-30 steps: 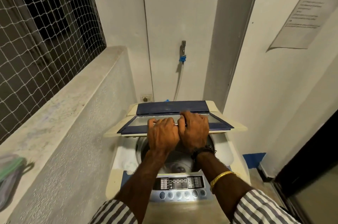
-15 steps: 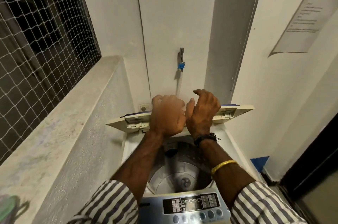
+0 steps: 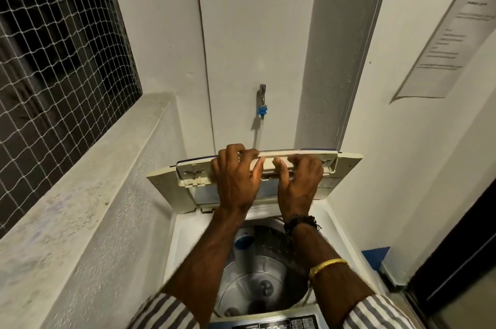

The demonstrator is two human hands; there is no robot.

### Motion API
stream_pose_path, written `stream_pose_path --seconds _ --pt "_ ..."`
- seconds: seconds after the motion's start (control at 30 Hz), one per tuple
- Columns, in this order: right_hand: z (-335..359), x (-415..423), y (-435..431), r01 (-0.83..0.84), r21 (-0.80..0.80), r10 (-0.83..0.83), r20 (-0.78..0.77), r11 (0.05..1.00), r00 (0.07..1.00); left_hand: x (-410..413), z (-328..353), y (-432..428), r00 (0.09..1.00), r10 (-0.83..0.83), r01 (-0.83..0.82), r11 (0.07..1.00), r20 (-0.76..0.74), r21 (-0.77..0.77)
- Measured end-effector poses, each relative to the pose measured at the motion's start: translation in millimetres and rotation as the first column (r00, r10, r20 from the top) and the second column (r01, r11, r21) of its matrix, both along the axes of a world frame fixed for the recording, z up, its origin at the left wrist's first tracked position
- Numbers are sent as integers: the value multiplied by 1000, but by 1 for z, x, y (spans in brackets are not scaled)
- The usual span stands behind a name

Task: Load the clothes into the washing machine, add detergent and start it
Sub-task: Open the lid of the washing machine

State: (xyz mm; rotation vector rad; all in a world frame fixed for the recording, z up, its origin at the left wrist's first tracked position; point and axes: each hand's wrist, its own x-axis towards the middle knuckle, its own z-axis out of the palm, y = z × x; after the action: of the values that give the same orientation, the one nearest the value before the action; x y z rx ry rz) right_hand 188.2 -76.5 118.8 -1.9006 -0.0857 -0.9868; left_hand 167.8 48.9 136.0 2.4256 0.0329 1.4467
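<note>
Head view: lid [image 3: 346, 165] folded up — drum [image 3: 249, 280] exposed below.
Left grip [image 3: 234, 178]: fingers curled over lid's top edge.
Right grip [image 3: 300, 181]: holds the same edge alongside.

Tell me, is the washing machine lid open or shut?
Open. The lid is folded up at the back, the left hand and right hand hold its top edge, and the drum shows below.

Washing machine [image 3: 185, 234]: smooth white plastic body. Its lid [image 3: 166, 181]: yellowed cream plastic, matt. Drum [image 3: 268, 269] inside: dull grey, looks like metal. Ledge [image 3: 80, 208] left of the machine: rough, speckled plaster. Tap [image 3: 262, 92] above the machine: dull metal. Notice [image 3: 442, 41] to the machine's right: matt paper.
</note>
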Motion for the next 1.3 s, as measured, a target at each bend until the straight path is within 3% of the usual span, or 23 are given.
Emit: stream_pose_path --seconds 0.1,0.2,0.37,0.63,0.97,1.3 --pt "6 7 1 -62 100 63 -12 993 998 3 -14 -1 997 -16 40 955 82 -295" --pt "13 18 1 -88 184 92 -13 979 996 13 -21 -3 974 -79 181 839 214 -513" --pt "11 44 -2 -136 246 145 -22 960 989 32 -13 -7 945 18 220 701 326 -679" --pt "19 94 3 -173 254 194 -62 952 979 70 -6 19 974 25 129 756 225 -642" --pt "17 148 26 -165 73 174 -144 983 974 120 -2 44 993 -97 116 715 66 -690" --pt "10 163 32 -211 16 210 -185 977 960 138 -4 48 992 -118 108 726 31 -679"
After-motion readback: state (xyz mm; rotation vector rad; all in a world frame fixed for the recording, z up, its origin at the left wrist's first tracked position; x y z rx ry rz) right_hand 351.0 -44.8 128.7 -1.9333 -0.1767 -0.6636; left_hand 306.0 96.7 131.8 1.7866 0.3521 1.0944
